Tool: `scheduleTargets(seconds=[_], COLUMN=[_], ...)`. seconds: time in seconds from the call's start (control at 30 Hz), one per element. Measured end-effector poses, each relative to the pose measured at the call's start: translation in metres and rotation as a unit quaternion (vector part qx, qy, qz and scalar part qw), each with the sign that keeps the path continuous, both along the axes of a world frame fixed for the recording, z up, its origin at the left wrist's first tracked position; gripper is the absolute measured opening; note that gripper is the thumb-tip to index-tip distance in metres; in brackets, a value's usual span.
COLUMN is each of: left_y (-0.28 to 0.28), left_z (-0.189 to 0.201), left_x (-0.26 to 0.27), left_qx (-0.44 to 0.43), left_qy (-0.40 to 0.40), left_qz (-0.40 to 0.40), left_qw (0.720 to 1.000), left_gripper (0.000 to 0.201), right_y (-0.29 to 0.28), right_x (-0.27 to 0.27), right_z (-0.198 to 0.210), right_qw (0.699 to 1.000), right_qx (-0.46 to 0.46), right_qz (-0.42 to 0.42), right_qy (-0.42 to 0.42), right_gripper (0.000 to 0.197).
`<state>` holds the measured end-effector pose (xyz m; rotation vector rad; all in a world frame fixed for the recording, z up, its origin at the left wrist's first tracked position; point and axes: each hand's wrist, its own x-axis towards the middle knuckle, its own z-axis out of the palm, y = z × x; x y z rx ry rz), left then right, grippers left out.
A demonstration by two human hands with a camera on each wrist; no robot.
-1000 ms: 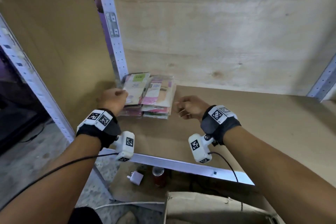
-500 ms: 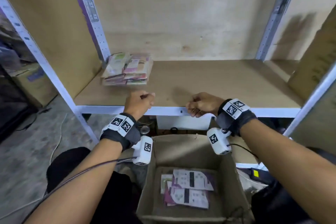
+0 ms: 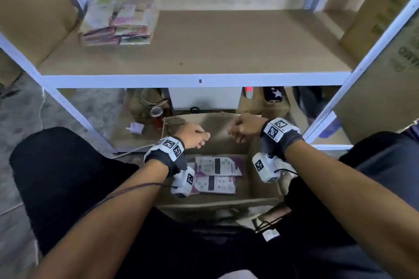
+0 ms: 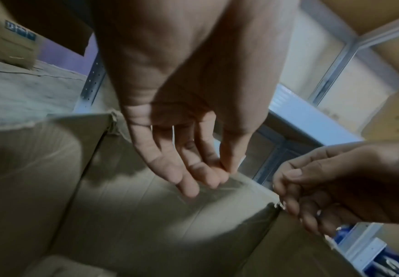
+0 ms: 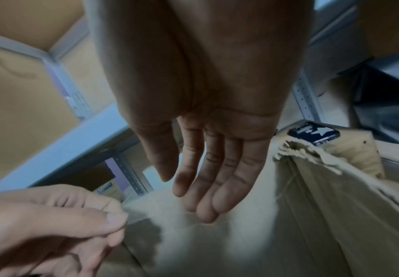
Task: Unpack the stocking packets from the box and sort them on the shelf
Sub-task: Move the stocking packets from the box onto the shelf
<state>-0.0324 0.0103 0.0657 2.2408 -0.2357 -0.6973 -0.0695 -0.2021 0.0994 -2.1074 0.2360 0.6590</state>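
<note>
An open cardboard box (image 3: 263,188) sits on the floor between my knees, with white-and-purple stocking packets (image 3: 217,166) lying flat on its bottom. A stack of coloured packets (image 3: 118,21) lies at the back left of the shelf board (image 3: 215,52). My left hand (image 3: 195,137) hovers over the box's far left part, fingers loosely curled, holding nothing. My right hand (image 3: 243,128) hovers beside it over the far rim, also holding nothing. The left wrist view shows the left hand (image 4: 208,178) relaxed above the box wall (image 4: 146,215). The right hand (image 5: 201,187) has nearly straight fingers.
Under the shelf stand a white box (image 3: 205,97), a red can (image 3: 157,114), a white charger (image 3: 136,128) and a phone (image 3: 273,95) with a star case. A large carton (image 3: 381,7) fills the shelf's right end. White metal uprights (image 3: 340,108) flank the box.
Both hands have drawn back from the packet stack on the shelf, dropped past the shelf's front edge and now hang over the open box. My view has tilted down.
</note>
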Motion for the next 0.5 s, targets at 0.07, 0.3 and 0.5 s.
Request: scheduleTargets(seconds=[0.07,0.3,0.5], left_y=[-0.003,-0.008,-0.009], left_z=[-0.015,-0.070,-0.099], left_x=[0.002,0.017,0.027], left_qx=[0.043,0.100,0.120], left_qy=[0.009,0.114,0.131], left_qz=[-0.020,-0.018,-0.001], left_qw=[0.999,0.988,0.984], left_gripper=[0.020,0.024,0.022], right_y=[-0.002,0.004,0.016], right_x=[0.005,0.030,0.053], right_z=[-0.017,-0.080,-0.126], right_qw=[1.000,0.996,0.989], right_qx=[-0.013,-0.015,-0.008], right_qz=[0.001,0.013,0.020], right_qy=[0.019,0.084,0.147], right_gripper=[0.016,0.013,0.019])
